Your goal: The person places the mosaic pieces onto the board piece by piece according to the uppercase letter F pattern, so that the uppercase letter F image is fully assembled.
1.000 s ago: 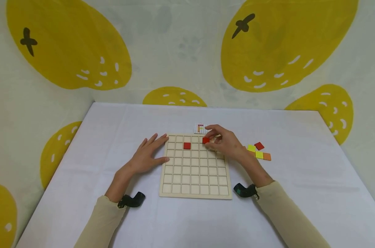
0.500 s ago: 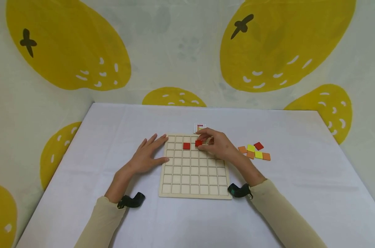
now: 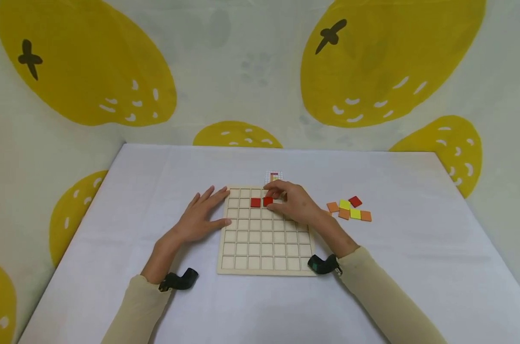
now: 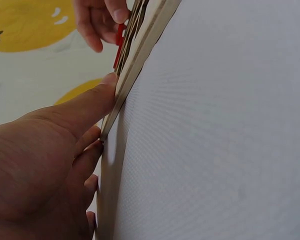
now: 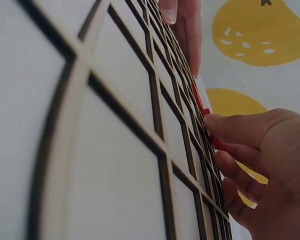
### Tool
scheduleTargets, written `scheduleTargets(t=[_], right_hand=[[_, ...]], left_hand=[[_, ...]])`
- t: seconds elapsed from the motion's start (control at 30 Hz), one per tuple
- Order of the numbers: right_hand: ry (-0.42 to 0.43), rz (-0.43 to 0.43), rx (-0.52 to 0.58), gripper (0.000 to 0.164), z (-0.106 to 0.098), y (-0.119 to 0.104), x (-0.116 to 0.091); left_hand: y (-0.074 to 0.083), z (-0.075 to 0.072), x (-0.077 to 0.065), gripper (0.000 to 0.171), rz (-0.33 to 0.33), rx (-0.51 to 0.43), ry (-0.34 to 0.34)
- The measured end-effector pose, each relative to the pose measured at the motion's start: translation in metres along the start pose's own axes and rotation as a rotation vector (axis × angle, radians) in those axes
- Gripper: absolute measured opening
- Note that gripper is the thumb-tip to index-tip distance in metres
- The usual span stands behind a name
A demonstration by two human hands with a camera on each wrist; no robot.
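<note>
A square wooden grid board [image 3: 266, 248] lies on the table with a red square tile [image 3: 255, 203] in its second row. Right beside that tile, my right hand [image 3: 296, 204] pinches a second red tile [image 3: 267, 201] between thumb and fingers, at the surface of the board. In the right wrist view, the thumb [image 5: 235, 129] presses on the held tile's edge, low over the grid. My left hand [image 3: 197, 217] rests with spread, straight fingers against the board's left edge; in the left wrist view its thumb [image 4: 87, 107] touches the rim.
Right of the board lie loose tiles: a red tile [image 3: 355, 201], yellow tiles [image 3: 355, 214] and orange tiles [image 3: 366, 216]. A small printed pattern card [image 3: 274, 177] lies behind the board, partly covered by the right hand. A patterned cloth wall [image 3: 242, 71] rises behind the white table [image 3: 156, 162].
My right hand has carried its red tile leftward across the board, down beside the other red tile. The left hand has stayed at the board's edge. The view has shifted slightly.
</note>
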State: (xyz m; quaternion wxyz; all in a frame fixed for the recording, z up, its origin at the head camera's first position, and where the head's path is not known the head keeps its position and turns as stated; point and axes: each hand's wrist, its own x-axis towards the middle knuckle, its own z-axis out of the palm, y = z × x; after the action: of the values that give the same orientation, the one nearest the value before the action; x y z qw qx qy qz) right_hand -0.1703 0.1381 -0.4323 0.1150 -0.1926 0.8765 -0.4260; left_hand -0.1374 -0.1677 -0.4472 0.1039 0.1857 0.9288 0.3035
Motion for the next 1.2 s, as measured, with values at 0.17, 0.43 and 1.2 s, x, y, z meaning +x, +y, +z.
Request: scheduleTargets(t=[0.17,0.43,1.2], right_hand=[[0.0,-0.007,-0.031,0.047,0.002,-0.001,0.002],[0.006,-0.013,-0.075,0.046,0.003,0.0,0.002],[0.04,0.073,0.021,0.034,-0.035,0.009,-0.013]], left_hand=[[0.001,-0.001,0.0,0.082,0.003,-0.007,0.0],[0.002,0.0,0.001,0.082,-0.007,0.002,0.004],[0.001,-0.001,0.001,0.083,-0.014,0.023,-0.002]])
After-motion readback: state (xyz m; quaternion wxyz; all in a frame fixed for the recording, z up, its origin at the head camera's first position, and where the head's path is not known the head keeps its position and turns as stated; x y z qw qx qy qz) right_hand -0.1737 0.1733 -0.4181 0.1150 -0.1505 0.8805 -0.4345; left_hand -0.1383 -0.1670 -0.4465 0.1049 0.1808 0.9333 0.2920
